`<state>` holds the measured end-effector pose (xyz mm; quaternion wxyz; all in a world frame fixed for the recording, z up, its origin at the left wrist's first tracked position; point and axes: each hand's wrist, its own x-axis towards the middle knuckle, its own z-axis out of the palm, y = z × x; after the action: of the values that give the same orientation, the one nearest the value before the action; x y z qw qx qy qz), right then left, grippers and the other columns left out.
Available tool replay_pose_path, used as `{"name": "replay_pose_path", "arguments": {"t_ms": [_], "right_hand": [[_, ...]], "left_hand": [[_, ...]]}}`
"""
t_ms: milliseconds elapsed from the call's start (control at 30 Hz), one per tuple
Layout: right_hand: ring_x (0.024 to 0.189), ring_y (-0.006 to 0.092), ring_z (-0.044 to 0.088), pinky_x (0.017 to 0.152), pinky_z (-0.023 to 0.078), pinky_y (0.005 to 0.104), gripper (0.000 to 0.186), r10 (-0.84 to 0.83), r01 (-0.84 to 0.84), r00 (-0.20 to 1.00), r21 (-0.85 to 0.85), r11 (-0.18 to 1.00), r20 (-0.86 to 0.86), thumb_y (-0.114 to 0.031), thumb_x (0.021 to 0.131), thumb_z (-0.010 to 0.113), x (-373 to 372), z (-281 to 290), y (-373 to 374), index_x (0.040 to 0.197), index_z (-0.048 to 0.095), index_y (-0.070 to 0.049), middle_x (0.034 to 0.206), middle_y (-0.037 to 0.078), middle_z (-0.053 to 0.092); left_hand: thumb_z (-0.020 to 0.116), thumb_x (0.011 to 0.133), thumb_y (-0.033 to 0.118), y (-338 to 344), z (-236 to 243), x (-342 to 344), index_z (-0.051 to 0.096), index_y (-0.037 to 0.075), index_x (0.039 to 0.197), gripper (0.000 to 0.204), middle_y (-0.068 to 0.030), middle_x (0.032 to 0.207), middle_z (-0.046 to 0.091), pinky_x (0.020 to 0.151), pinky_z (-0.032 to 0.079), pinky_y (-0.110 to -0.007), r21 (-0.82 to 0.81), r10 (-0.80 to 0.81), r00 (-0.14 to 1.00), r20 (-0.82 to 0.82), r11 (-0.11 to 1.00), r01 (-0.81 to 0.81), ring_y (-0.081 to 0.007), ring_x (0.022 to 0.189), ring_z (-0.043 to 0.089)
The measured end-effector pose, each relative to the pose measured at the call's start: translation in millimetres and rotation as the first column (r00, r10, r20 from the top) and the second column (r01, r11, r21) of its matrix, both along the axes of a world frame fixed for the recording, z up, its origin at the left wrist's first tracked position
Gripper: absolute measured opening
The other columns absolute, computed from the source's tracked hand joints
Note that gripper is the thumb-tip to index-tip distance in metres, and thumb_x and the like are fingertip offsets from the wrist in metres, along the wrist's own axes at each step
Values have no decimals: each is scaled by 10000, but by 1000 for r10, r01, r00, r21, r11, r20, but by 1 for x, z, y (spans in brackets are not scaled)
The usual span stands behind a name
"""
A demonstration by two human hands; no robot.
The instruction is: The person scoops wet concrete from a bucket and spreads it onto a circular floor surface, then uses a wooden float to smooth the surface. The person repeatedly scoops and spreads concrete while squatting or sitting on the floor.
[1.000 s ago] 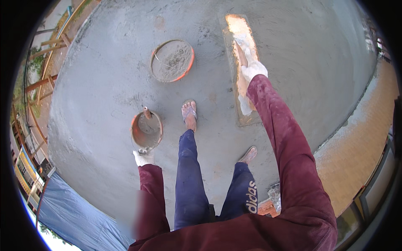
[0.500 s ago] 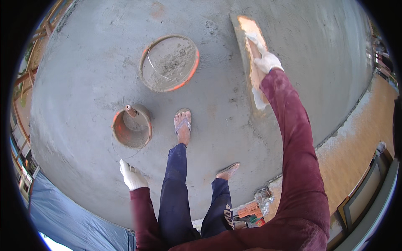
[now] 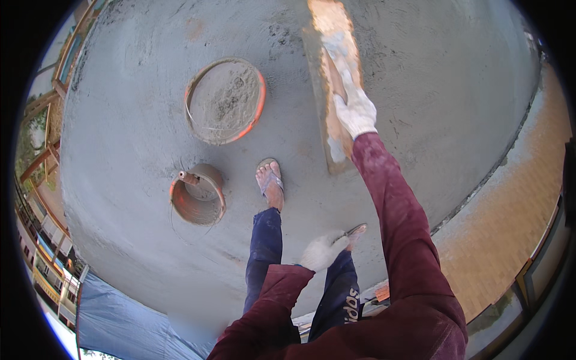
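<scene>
My right hand [image 3: 355, 111], in a white glove, grips the handle of a long float [image 3: 337, 72] with a worn, pale top, lying on the wet grey cement [image 3: 444, 120]. My left hand [image 3: 324, 249], also gloved, is blurred with motion low in front of my legs, beside my sandalled right foot [image 3: 356, 231]; I cannot make out its fingers. A wide orange-rimmed bucket [image 3: 225, 102] full of grey mix sits left of the float. Below it stands a smaller bucket [image 3: 198, 207] with a tool's round handle [image 3: 188, 177] leaning across its rim.
Wooden framing [image 3: 45, 156] lines the left edge. A blue tarp [image 3: 120, 315] lies at lower left. Past the slab's curved right edge runs a tan paved strip [image 3: 510, 210] with dark frames beyond it. My left foot [image 3: 270, 180] stands between the float and smaller bucket.
My left hand has let go at the smaller bucket and swung right, across in front of my legs. My right hand has shifted slightly with the float; the whole view has moved too.
</scene>
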<state>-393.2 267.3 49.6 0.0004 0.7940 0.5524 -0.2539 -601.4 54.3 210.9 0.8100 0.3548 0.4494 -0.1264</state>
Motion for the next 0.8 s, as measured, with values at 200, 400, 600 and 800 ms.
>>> {"name": "replay_pose_path", "arguments": {"t_ms": [200,400,600,800], "right_hand": [[1063,456,735,941,572,574,826,2,33,986,206,978,-165,-340,986,662,-52,-126,127,1684,226,-419,1142,226,752],[1046,420,754,933,584,563,916,-155,167,967,44,985,-201,-312,983,669,-69,-158,121,1702,129,-483,1075,226,766],[1070,452,734,956,570,560,909,-381,376,903,-64,925,-199,-365,986,681,-44,-141,25,1705,135,-467,1128,238,729],[1104,509,690,997,530,577,877,-596,584,795,-121,803,-114,-368,970,689,-9,-148,-140,1712,223,-332,1226,274,705]], "left_hand": [[559,1050,369,-36,-12,7,709,32,1160,385,-259,1159,713,976,508,-525,204,-66,987,149,978,35,-445,1141,668],[568,1049,360,-58,-17,0,713,27,1167,382,-244,1186,715,1004,506,-517,104,-223,952,208,973,206,-441,1181,654],[569,1049,358,-63,-18,0,718,31,1174,380,-229,1206,719,1015,507,-510,66,-367,910,191,930,361,-435,1194,651],[570,1050,356,-60,-16,10,722,34,1180,379,-215,1227,723,1027,508,-502,27,-504,844,180,861,508,-430,1206,648]]}}
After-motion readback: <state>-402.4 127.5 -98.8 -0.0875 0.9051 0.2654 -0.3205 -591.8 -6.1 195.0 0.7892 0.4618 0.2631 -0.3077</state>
